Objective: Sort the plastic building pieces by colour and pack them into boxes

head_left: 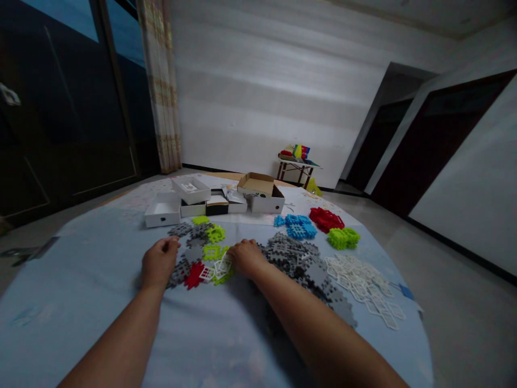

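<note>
My left hand (159, 263) is curled, thumb and fingers close together, at the left edge of a small mixed pile; anything between the fingertips is hidden. My right hand (247, 257) reaches to the right side of that pile, fingers bent down beside a white lattice piece (223, 265) and lime-green notched pieces (211, 251). Its fingertips are partly hidden, so I cannot make out what they grip. Between my hands lie grey notched plastic pieces (194, 254) and a red notched piece (194, 275). A larger grey heap (288, 253) spreads beyond and beneath my right forearm.
On the cloth-covered round table (92, 258), blue pieces (299, 226), red pieces (326, 219), a lime-green stack (343, 238) and white frames (365, 280) lie at the right. Open white boxes (162, 209) and a brown-lidded box (266, 203) stand at the back.
</note>
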Tool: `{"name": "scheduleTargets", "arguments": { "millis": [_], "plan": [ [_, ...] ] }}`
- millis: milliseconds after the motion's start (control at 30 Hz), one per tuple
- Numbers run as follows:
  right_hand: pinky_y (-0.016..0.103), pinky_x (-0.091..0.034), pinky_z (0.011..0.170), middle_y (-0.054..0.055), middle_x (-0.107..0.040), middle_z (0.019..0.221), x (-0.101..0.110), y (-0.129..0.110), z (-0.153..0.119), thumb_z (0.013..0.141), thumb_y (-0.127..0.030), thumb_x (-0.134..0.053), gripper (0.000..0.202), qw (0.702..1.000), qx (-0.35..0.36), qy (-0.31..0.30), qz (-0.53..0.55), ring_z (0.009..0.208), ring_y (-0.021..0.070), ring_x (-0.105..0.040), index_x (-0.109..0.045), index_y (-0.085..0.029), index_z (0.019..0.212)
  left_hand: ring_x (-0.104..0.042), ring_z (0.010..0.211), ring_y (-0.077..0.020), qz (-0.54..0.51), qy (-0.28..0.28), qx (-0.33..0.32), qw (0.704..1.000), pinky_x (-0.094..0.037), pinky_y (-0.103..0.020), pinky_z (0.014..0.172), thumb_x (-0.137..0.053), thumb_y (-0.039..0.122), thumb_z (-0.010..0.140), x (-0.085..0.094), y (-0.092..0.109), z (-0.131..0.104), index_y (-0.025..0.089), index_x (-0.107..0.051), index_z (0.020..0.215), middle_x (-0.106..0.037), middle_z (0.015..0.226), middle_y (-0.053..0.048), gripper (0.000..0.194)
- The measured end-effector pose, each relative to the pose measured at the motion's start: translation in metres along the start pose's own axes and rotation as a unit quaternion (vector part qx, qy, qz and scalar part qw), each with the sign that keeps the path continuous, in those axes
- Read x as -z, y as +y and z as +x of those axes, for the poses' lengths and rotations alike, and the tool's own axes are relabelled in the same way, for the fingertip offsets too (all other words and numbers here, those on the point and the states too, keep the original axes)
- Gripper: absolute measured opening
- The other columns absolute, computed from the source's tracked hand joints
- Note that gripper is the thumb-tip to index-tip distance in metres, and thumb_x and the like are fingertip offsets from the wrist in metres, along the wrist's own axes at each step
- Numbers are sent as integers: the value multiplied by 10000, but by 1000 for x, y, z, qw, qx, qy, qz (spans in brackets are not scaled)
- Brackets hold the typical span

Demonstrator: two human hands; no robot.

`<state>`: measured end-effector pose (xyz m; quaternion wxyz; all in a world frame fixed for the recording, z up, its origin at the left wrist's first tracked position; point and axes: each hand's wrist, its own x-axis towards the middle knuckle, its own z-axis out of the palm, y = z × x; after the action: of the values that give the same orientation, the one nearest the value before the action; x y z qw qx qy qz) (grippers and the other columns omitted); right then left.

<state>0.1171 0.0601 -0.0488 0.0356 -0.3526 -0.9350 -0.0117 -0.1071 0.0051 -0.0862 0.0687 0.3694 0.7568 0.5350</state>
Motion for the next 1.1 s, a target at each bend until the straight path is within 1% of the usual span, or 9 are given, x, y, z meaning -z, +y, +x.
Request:
{"name": "scheduleTargets", "arguments": {
  "millis": [133,233,367,467,600,733,800,900,1100],
  "plan": [
    [359,-373,811,68,-686,996,11,5,-10,884,-216,-399,293,998,-29,28,54,979,230,-560,-647,-240,1038,-653,781,-211,6,1,4,1000,-494,-299,739,-445,406,719,0,2,0,155,-657,936,-718,845,-79,394],
    [335,-377,836,46,-687,1022,24,21,-24,885,-237,-423,293,987,-68,84,121,977,208,-570,-649,-256,1071,-650,764,-198,14,-8,7,1000,-488,-284,727,-457,389,725,3,6,-1,138,-660,945,-716,849,-82,390],
    [302,-378,875,37,-690,1036,38,67,-58,867,-213,-467,274,961,-124,188,160,988,187,-578,-664,-232,1057,-644,777,-191,22,-24,17,999,-480,-274,695,-460,373,733,7,13,-3,138,-651,973,-711,877,-73,386],
    [318,-375,881,45,-692,1031,41,111,-93,865,-212,-474,263,941,-199,243,125,1002,207,-574,-676,-224,1032,-637,807,-210,34,-27,28,999,-470,-289,704,-455,371,730,8,18,-3,143,-656,937,-706,885,-81,368],
    [352,-379,838,72,-696,981,37,164,-142,866,-216,-454,274,918,-308,246,46,964,231,-580,-689,-225,1008,-629,806,-209,67,-31,33,997,-459,-287,711,-443,410,734,8,16,-1,169,-659,884,-705,858,-67,356],
    [373,-377,810,94,-678,1014,32,191,-173,850,-195,-440,304,893,-383,236,-1,981,251,-566,-677,-219,1039,-620,764,-203,89,-23,8,996,-454,-283,684,-440,439,729,6,9,3,192,-661,832,-704,815,-48,347],
    [379,-370,823,100,-666,1047,30,192,-176,837,-187,-450,312,886,-387,253,-8,1005,255,-549,-661,-205,1067,-614,734,-203,86,-12,3,996,-454,-284,663,-454,439,715,5,8,4,201,-659,796,-700,762,-32,325],
    [382,-349,863,92,-660,1061,28,176,-164,835,-196,-470,292,897,-340,282,11,1017,246,-533,-657,-197,1059,-620,731,-208,47,-5,12,999,-463,-295,672,-480,408,691,4,9,2,193,-655,788,-692,725,-27,294],
    [368,-322,886,58,-668,1020,26,100,-109,839,-196,-504,248,945,-168,265,89,1018,228,-510,-662,-226,1027,-651,750,-201,0,3,11,1000,-491,-298,715,-450,401,711,1,6,-2,148,-654,935,-708,814,-74,394]
  ]
}}
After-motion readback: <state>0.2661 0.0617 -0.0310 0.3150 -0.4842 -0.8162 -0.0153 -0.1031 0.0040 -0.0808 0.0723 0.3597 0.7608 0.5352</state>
